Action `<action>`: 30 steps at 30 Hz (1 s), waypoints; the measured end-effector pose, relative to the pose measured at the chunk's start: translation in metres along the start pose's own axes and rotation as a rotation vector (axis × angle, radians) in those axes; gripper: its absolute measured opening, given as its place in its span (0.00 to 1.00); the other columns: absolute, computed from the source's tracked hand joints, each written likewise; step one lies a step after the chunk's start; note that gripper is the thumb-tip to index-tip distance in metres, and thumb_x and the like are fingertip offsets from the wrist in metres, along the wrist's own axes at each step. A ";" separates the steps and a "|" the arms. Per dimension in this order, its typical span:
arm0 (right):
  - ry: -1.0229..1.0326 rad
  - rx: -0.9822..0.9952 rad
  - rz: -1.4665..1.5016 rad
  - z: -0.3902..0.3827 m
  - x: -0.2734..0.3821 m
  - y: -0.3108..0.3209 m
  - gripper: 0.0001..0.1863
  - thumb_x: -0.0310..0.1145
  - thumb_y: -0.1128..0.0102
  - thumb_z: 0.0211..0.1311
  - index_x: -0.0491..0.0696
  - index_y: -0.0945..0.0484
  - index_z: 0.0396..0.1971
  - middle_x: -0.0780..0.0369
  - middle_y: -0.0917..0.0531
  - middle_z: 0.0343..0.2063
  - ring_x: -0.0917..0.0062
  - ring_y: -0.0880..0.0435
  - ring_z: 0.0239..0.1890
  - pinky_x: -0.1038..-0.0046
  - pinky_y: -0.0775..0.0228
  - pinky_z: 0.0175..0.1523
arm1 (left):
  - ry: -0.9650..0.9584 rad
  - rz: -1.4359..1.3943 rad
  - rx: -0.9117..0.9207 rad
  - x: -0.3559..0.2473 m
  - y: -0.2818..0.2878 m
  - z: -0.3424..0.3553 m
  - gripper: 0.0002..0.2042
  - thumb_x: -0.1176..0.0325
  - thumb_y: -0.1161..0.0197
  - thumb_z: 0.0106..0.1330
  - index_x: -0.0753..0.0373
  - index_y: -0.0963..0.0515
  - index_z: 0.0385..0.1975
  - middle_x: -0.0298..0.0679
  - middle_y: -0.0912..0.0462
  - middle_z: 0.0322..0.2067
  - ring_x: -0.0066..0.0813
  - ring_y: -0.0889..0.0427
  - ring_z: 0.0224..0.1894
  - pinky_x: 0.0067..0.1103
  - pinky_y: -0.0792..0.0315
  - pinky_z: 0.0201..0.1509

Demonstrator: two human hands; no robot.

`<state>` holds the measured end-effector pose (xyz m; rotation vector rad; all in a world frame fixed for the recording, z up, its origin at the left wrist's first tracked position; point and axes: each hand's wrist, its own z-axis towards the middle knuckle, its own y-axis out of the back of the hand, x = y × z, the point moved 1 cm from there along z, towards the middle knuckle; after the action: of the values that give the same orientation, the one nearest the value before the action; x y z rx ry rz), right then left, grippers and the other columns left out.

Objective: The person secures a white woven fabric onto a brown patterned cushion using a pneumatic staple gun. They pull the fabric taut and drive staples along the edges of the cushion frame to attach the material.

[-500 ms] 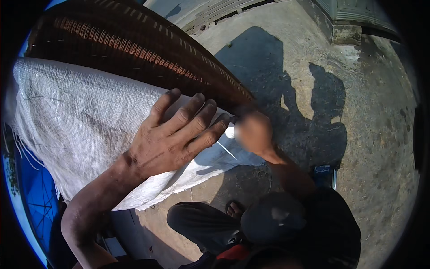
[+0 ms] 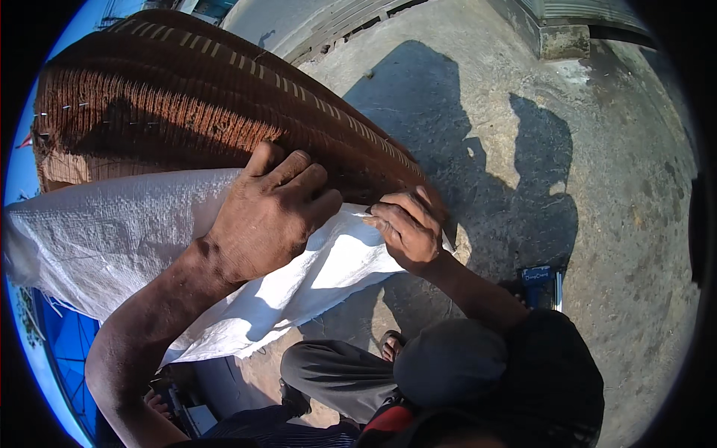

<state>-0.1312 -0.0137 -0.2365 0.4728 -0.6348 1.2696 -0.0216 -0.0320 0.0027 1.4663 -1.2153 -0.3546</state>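
Note:
A long brown ribbed fabric-covered piece (image 2: 179,112), perhaps upholstered furniture, slants from upper left to the middle. Short shiny bits like staples and a strip of bare wood show at its left end. Along its near side hangs a white woven plastic sheet (image 2: 142,224) with a frayed lower edge. My left hand (image 2: 276,209) is closed, its curled fingers at the sheet's upper edge against the brown fabric. Close on its right, my right hand (image 2: 411,228) pinches at the same edge, thumb against bent fingers. The fingertips partly hide what they grip.
Beneath lies a concrete floor (image 2: 627,224) with dark shadows. A dark blue box (image 2: 539,287) stands right of my right forearm. Dark trousers (image 2: 336,369), a sandalled foot (image 2: 390,345) and a rounded dark grey shape (image 2: 448,366) are below. Blue sheeting (image 2: 63,343) hangs at left.
My left hand has gone from spread fingers to curled ones, moving slightly left. The sheet's upper edge sits lower at left, baring more brown fabric. My right hand, blurred before, now shows clearly.

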 end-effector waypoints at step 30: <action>-0.325 0.180 -0.220 0.009 -0.057 0.030 0.13 0.33 0.35 0.68 0.42 0.27 0.29 0.54 0.20 0.21 0.59 0.19 0.24 0.63 0.28 0.31 | -0.012 0.381 -0.070 0.005 -0.011 0.017 0.22 0.65 0.33 0.60 0.62 0.22 0.54 0.44 0.20 0.53 0.43 0.29 0.65 0.40 0.34 0.72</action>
<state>-0.1713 -0.0534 -0.2690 0.8864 -0.7211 1.0526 -0.0272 -0.0478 -0.0103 1.1430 -1.4431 -0.1447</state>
